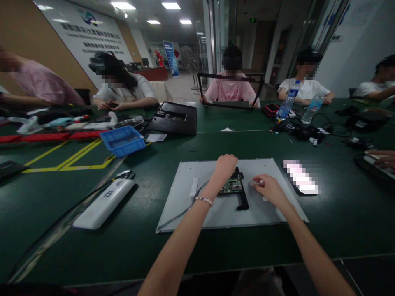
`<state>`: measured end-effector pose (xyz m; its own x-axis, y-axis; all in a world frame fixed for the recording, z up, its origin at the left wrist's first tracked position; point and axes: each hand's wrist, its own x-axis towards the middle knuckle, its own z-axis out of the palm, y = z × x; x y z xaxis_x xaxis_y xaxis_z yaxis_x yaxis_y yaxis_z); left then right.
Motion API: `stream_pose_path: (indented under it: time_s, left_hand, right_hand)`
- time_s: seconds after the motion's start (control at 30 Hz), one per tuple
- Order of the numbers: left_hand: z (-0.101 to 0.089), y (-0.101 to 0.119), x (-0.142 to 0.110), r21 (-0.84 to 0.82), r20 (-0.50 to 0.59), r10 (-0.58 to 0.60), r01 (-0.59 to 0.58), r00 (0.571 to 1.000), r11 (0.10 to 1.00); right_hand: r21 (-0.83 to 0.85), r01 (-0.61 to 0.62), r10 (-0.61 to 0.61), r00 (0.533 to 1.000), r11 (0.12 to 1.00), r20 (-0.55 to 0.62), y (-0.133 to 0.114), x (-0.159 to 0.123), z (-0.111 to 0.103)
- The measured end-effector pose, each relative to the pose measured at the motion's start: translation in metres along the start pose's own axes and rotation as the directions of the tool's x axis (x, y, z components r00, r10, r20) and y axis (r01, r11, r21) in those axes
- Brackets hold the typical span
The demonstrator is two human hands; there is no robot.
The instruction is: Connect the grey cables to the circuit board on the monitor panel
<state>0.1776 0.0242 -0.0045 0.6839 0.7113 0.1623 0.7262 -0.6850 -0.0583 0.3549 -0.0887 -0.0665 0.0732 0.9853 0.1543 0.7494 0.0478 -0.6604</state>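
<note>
While both forearms reach out over the near edge of the green table (216, 144), the person's hands work on one grey panel (185, 205) lying flat near that edge. One green circuit board (231, 187) sits at the panel's middle, with one black bracket (242, 197) running from it toward the near edge of the panel. The left hand (226, 166), a bead bracelet at its wrist, rests knuckles up just above the board with fingers curled closed; what they grip cannot be told. The right hand (269, 188) lies on the panel just right of the bracket, its fingers pinched together on a small pale object (256, 182) too small to identify. One thin cable (185, 211) trails from the board toward the panel's near left corner. One phone (300, 177) lies just off the panel's right edge. One white power bank (105, 203) lies toward the table's left side, one blue tray (122, 140) beyond it. Two water bottles (288, 102) stand near the far edge, where four other people sit.
</note>
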Motion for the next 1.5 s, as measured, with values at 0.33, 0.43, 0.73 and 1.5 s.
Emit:
stream_pose_path:
  time_s: [0.33,0.43,0.73,1.5]
  left_hand:
    - [0.009,0.022,0.000,-0.109,-0.016,0.015,-0.017,1.000,0.994]
    - [0.000,-0.002,-0.015,-0.165,-0.044,-0.040,0.032,0.998,0.986]
    - [-0.009,-0.120,-0.095,-0.388,0.092,-0.292,0.304,0.952,0.870]
    - [0.007,-0.119,-0.112,-0.460,0.130,-0.391,0.404,0.911,0.791]
  right_hand:
    - [0.018,-0.011,0.011,1.000,1.000,0.004,-0.005,0.001,-0.003]
    - [0.024,-0.013,0.012,1.000,1.000,0.012,-0.005,0.000,-0.003]
    - [0.025,-0.024,0.024,1.000,0.999,-0.003,-0.003,-0.001,-0.002]
    - [-0.271,-0.002,-0.031,0.992,0.963,-0.119,-0.010,0.002,-0.005]
